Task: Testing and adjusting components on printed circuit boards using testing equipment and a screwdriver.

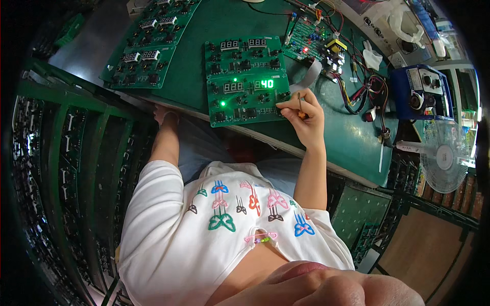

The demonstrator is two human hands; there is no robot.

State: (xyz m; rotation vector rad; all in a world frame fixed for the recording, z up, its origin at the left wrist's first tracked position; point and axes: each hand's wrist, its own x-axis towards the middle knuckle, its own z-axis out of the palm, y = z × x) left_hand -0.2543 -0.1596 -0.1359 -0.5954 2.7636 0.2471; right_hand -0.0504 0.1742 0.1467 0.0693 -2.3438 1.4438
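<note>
Our right hand point(304, 109) grips an orange-handled tool point(302, 116) at the lit circuit board point(240, 97)'s right edge. Left hand point(165, 116), farther off: we can't tell.

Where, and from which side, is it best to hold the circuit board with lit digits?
Probably the near-left corner of the circuit board, pinched at the rim from the person's left: it lies flat, displays and parts crowd its face, the right hand is at the opposite edge, and this corner seems to reach the front edge of the table.
</note>
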